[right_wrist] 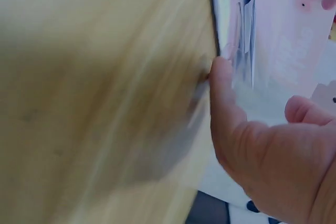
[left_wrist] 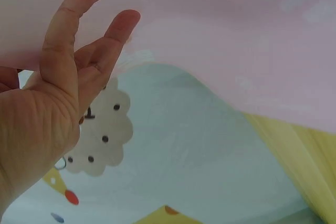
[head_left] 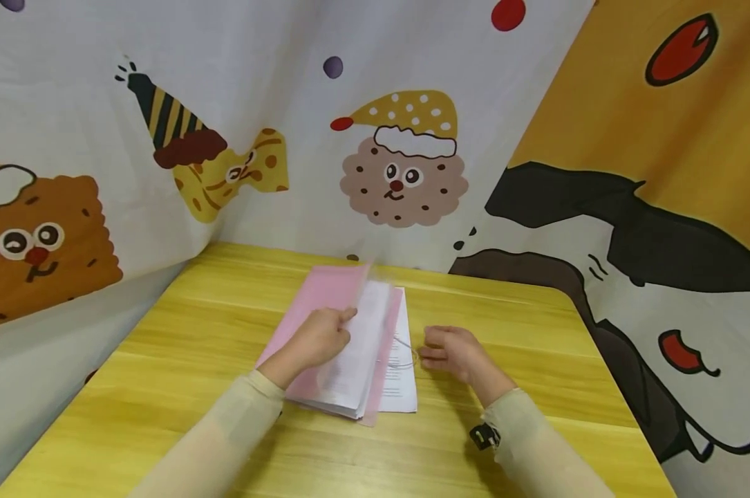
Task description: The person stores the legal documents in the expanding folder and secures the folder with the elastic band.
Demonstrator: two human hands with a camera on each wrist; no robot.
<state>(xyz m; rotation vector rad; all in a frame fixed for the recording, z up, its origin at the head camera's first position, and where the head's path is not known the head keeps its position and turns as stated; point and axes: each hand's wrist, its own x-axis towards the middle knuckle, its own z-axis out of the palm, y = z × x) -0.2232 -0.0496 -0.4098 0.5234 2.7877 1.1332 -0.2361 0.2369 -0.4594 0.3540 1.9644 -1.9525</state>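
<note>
1. Pink folder [head_left: 327, 287] sits on the yellow table [head_left: 524, 360]; our left hand [head_left: 317, 339] pinches it.
2. Our right hand [head_left: 454, 349] holds nothing, just beside the string [head_left: 416, 356].
3. We guess the folder feels light and bends easily; papers [head_left: 357, 360] may slide, so we'd hold their edges together.

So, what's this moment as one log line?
left hand: at translucent pink plastic folder; right hand: near white printed paper sheet; surface: yellow wood-grain table

Left fingers [head_left: 339, 337] over pink folder [head_left: 319, 290] with papers [head_left: 370, 332]; right fingers [head_left: 438, 339] near printed sheet [head_left: 401, 393].
</note>
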